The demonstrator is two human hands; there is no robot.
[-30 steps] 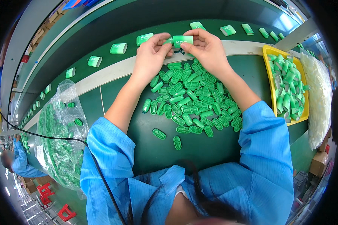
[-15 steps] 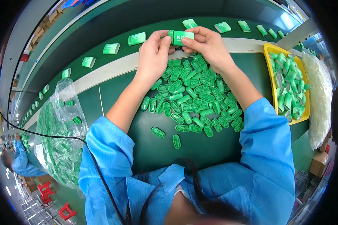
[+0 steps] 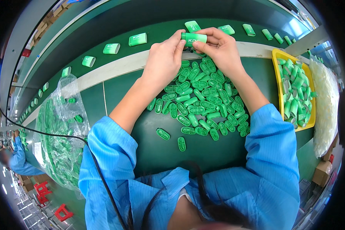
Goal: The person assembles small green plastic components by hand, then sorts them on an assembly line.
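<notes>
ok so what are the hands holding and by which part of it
A green casing: the left hand grips its darker left end, the right hand its right end, thumb against the front.

The held case (image 3: 197, 40) looks smooth, the oval pieces (image 3: 208, 100) glossy plastic, the sleeves (image 3: 270, 134) cloth.

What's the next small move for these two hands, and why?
Probably press the darker green end piece lightly toward the printed green sleeve with the left hand, the right hand steadying: the left fingers are at that end, the right ones grip the sleeve, and a dark strip shows at its left edge. Whether it is fully seated, I can't tell.
</notes>
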